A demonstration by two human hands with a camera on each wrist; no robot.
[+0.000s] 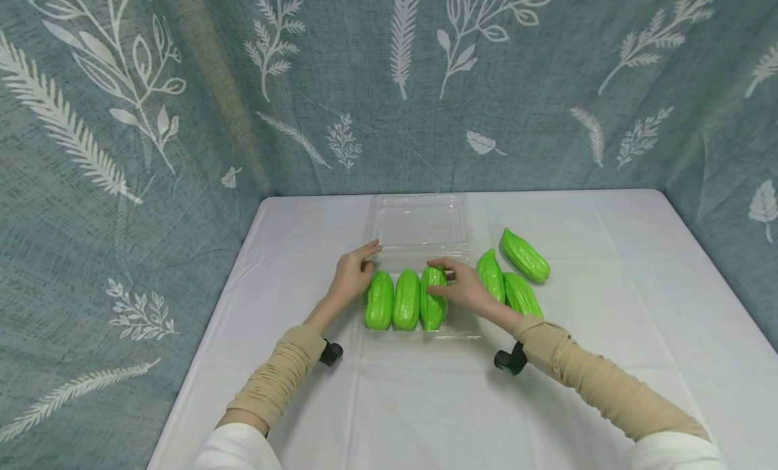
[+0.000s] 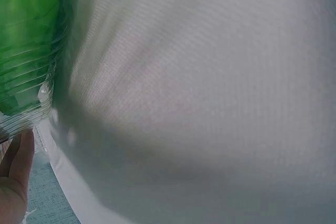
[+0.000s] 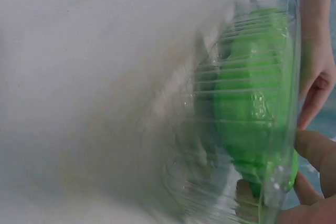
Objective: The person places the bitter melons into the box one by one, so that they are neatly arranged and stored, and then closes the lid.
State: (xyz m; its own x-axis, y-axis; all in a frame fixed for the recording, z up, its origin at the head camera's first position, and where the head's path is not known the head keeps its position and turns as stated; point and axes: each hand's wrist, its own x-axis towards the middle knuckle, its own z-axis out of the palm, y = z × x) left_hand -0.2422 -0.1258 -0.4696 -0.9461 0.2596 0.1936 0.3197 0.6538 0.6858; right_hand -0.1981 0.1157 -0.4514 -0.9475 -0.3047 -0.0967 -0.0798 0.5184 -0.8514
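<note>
A clear plastic clamshell container (image 1: 463, 325) lies on the table with its lid (image 1: 419, 223) folded back. Three green bitter melons stand side by side in its base: a left one (image 1: 379, 304), a middle one (image 1: 406, 304) and a right one (image 1: 433, 311). My right hand (image 1: 464, 288) holds the right melon between thumb and fingers, which also show around it in the right wrist view. At the back left corner of the base, my left hand (image 1: 349, 277) touches the container with fingers extended. In the left wrist view its fingers (image 2: 22, 156) meet the container's edge.
Right of the container lie three more green melons: one behind (image 1: 525, 255), one close to the right hand (image 1: 489, 274) and one partly hidden by the right arm (image 1: 521, 294). A white cloth covers the table (image 1: 419, 402). Patterned curtains (image 1: 365, 85) hang behind and beside it.
</note>
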